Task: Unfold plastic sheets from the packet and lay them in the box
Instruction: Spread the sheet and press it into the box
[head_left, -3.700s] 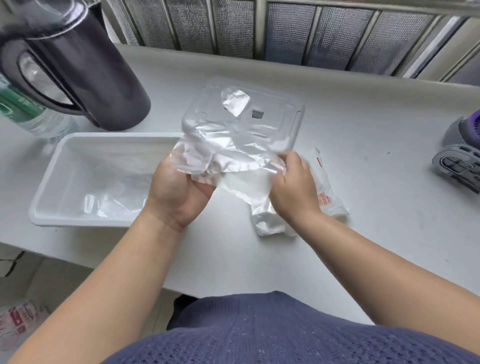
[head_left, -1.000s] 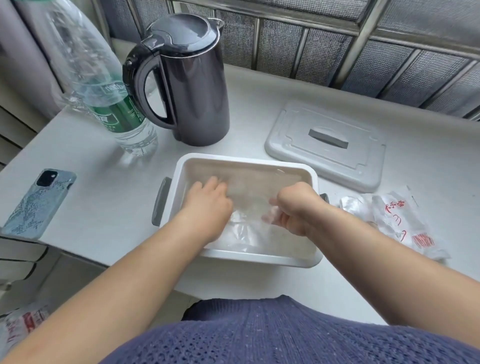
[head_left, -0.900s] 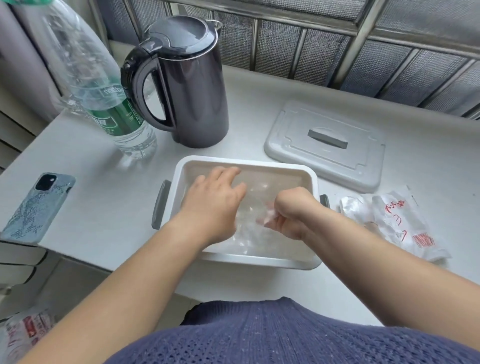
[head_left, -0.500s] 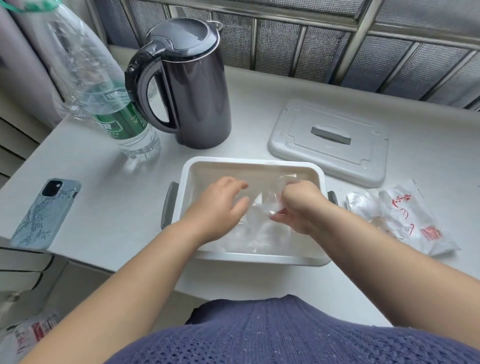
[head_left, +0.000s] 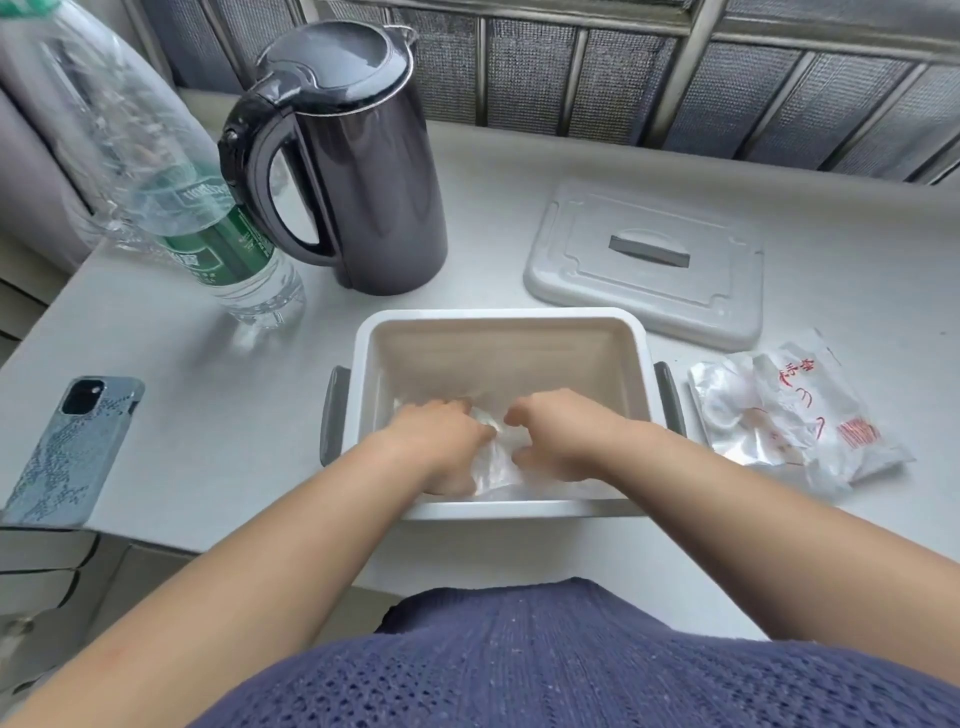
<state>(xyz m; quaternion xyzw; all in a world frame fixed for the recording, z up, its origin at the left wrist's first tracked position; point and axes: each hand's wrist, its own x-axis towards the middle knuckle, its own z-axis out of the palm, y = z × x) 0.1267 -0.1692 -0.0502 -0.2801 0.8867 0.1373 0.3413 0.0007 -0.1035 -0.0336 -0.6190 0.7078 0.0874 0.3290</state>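
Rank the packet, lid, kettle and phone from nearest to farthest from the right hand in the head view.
From the right hand, inside the box:
1. Packet, just right of the box.
2. Lid, behind and to the right.
3. Kettle, back left.
4. Phone, far left at the table edge.

Both hands, left hand (head_left: 441, 447) and right hand (head_left: 558, 436), down in white box (head_left: 498, 325), pressing clear plastic sheet (head_left: 491, 462), packet (head_left: 795, 421) beside on desk (head_left: 218, 395)

Both hands (head_left: 441, 447) (head_left: 558, 436) lowered, fingers curled, nearly touching.
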